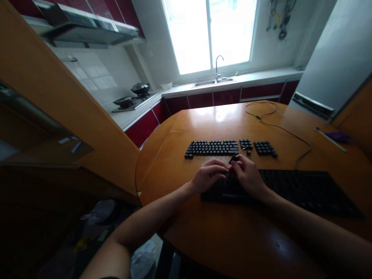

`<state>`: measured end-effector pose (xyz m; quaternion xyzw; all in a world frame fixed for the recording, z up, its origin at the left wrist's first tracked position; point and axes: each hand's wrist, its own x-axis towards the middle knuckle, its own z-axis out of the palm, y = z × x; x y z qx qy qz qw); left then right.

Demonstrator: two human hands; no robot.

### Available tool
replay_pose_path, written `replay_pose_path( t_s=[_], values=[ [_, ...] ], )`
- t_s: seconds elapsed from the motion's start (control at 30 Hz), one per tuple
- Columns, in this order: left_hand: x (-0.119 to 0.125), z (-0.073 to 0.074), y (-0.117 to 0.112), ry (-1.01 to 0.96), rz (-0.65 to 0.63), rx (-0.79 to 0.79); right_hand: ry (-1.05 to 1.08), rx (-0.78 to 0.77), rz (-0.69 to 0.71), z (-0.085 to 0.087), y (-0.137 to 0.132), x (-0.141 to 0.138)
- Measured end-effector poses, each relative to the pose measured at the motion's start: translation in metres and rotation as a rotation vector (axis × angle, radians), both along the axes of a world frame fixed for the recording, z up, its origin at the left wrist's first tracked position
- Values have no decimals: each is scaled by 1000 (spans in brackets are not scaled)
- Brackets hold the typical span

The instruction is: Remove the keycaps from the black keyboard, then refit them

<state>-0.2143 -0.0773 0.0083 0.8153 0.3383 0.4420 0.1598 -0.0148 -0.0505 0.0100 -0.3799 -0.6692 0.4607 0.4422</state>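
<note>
A black keyboard base (302, 190) lies on the wooden table, under and to the right of my hands. Above its left part, my right hand (250, 176) is closed, pinching a small black keycap (233, 159). A thin, light wire-like piece (241, 149) sticks out by those fingers; its kind is unclear. My left hand (207, 176) is beside it with fingers apart and half bent, their tips close to the right fingertips; I cannot tell whether they touch. Behind the hands, loose black keycaps (213, 148) lie in keyboard order, with a number-pad group (265, 149) at their right.
A cable (286, 128) runs from the keyboard across the table's back right. A pale stick (331, 139) and a purple cloth-like thing (338, 136) lie at the right. Beyond are a sink (205, 83), a stove with pans (141, 89) and a fridge (334, 58).
</note>
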Motion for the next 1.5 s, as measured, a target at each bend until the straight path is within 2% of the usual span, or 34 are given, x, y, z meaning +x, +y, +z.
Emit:
replay_pose_path(
  t_s=[0.07,0.17,0.27,0.4,0.6,0.7,0.87,1.03,1.5],
  values=[
    [-9,4,6,-103,43,-126,31,-19,5,-2,0,0],
    [-35,5,20,-194,219,-224,55,-31,6,-5,1,0],
    [-66,-1,34,-172,349,-259,61,-26,5,-7,3,0],
    [-90,-13,41,-82,379,-269,71,-25,8,-7,4,1],
    [-93,-14,39,263,507,-108,69,-13,7,-4,3,4],
    [-96,-13,39,353,565,-77,71,-9,14,-5,2,4],
    [-106,-20,44,341,657,-44,79,-2,28,-6,2,4],
    [-110,-28,50,320,678,-52,76,-7,26,-4,1,4],
    [-110,-31,51,280,707,-86,62,17,34,-1,1,4]
  ],
)
